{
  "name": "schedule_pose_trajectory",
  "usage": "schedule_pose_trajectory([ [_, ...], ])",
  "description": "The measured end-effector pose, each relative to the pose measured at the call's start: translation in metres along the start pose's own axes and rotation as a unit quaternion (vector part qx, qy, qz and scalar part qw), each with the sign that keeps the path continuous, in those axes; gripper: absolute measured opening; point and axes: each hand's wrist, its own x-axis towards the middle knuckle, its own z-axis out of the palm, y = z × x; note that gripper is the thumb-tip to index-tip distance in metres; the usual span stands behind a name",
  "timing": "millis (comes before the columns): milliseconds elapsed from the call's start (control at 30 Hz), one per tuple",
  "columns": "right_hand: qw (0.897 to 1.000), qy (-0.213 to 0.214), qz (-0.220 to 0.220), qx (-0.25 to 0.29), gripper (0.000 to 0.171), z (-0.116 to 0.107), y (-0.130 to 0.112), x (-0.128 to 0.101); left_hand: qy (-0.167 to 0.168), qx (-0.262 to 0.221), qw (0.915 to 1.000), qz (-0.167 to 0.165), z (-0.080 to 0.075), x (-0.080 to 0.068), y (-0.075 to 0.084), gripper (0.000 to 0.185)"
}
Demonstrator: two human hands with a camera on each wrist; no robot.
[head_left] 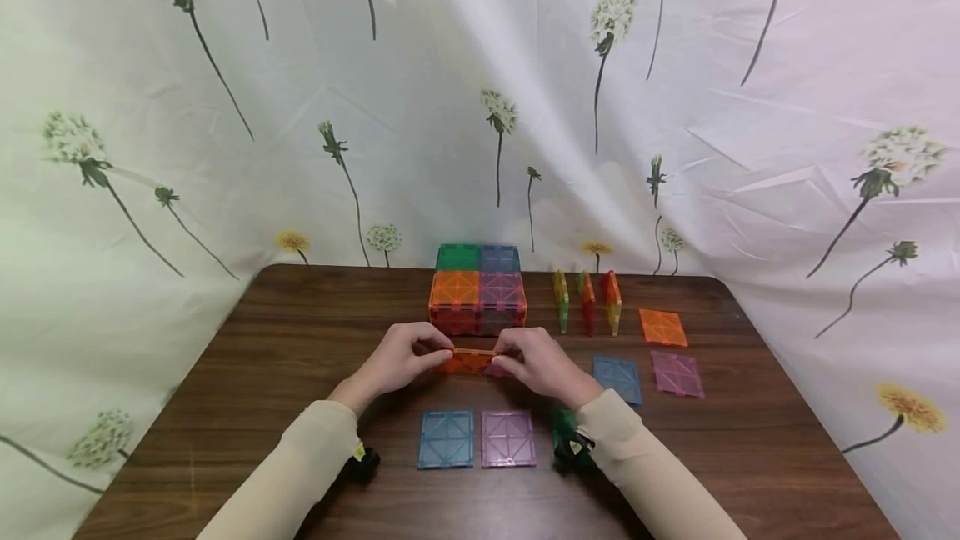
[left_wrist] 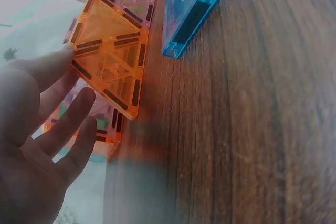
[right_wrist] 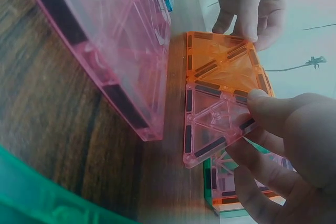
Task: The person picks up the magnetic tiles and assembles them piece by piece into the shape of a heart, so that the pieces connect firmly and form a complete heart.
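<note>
Standing on edge on the wooden table (head_left: pixel 300 373), an orange tile (head_left: pixel 467 361) and a pink tile (head_left: pixel 497 369) meet edge to edge between the two hands, just in front of a block of joined tiles (head_left: pixel 477 290). The left hand (head_left: pixel 401 357) pinches the orange tile at its outer edge; the right hand (head_left: pixel 536 365) pinches the pink tile with thumb and fingers curled round its top edge. The block shows four top squares: one green, one blue, one orange, one pink. Right of the block, three tiles (head_left: pixel 587 302) stand upright in a row, near one another. Beyond them, three tiles lie flat: one orange (head_left: pixel 663 327), one blue (head_left: pixel 618 379), one pink (head_left: pixel 677 373). Nearer the person, two tiles lie flat side by side: one blue (head_left: pixel 446 438), one pink (head_left: pixel 508 438). One green tile (head_left: pixel 558 427) lies partly hidden under the right sleeve.
</note>
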Motion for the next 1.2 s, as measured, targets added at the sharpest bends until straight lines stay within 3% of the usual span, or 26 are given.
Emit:
schedule_pose_trajectory([
  [267, 1.000, 0.001, 0.012, 0.006, 0.004, -0.002, -0.003, 0.001, 0.013, 0.005, 0.9998, 0.011, 0.000, 0.001, 0.003, 0.004],
  [400, 1.000, 0.001, 0.012, -0.016, 0.003, -0.004, -0.005, 0.001, 0.013, 0.010, 0.9997, 0.017, 0.001, 0.001, 0.004, 0.004],
  [700, 0.999, -0.009, -0.003, -0.040, 0.003, -0.005, -0.008, 0.002, -0.007, 0.018, 0.9998, -0.005, 0.000, 0.001, 0.009, 0.007],
  [933, 0.998, -0.026, -0.004, -0.051, 0.007, -0.004, -0.006, -0.001, -0.001, 0.024, 0.9996, -0.015, -0.001, -0.013, 0.012, 0.032],
  [1067, 0.998, -0.025, 0.000, -0.050, 0.007, -0.008, -0.003, -0.004, 0.003, 0.031, 0.9993, -0.020, -0.004, -0.025, 0.012, 0.037],
  [1200, 0.999, -0.024, 0.000, -0.045, 0.005, -0.013, 0.000, -0.008, -0.047, 0.016, 0.9987, -0.012, -0.006, -0.041, 0.014, 0.043],
])
